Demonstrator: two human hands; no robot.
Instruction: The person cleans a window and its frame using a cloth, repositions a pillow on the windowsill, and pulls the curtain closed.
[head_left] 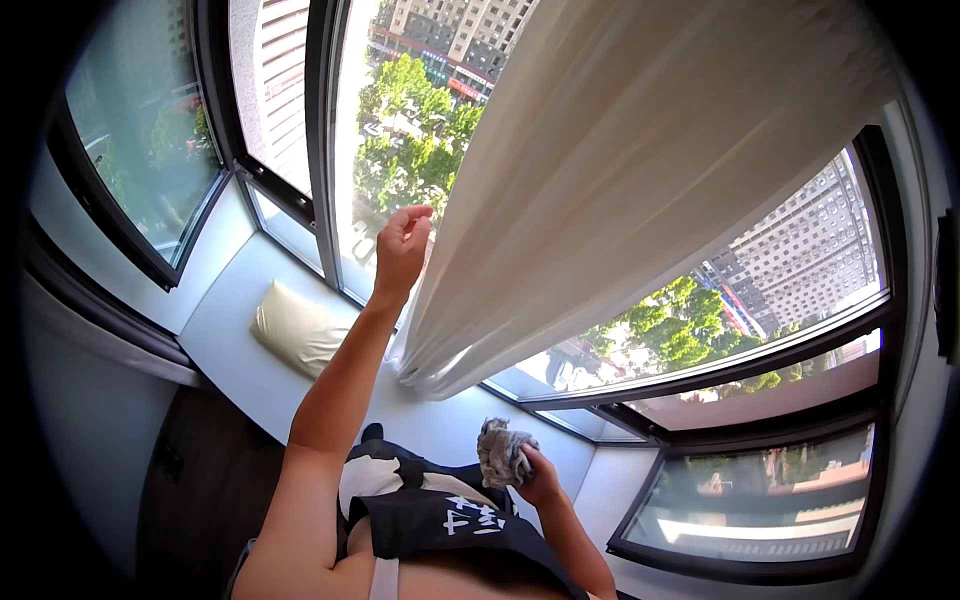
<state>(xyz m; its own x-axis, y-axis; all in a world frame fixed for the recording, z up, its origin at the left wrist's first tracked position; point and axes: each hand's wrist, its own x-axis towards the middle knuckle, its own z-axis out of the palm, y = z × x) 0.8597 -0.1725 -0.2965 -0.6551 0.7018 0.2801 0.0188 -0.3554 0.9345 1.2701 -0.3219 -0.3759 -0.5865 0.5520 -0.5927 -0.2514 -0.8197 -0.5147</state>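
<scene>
My left hand (403, 250) is raised at the left edge of the white curtain (590, 180), its fingers curled together; whether they pinch any of the fabric is too small to tell. Lower down on the right, my right hand (541, 477) grips a crumpled grey cloth (504, 453) in front of my dark clothing. The curtain hangs in folds across the window glass and gathers to a narrow bunch near the pale window seat (240, 330).
A cream pillow (298, 328) lies on the seat, left of my left forearm. Dark-framed window panes stand open at the left (150, 150) and lower right (760, 500). Dark flooring (215, 490) shows at the lower left. Trees and buildings are outside.
</scene>
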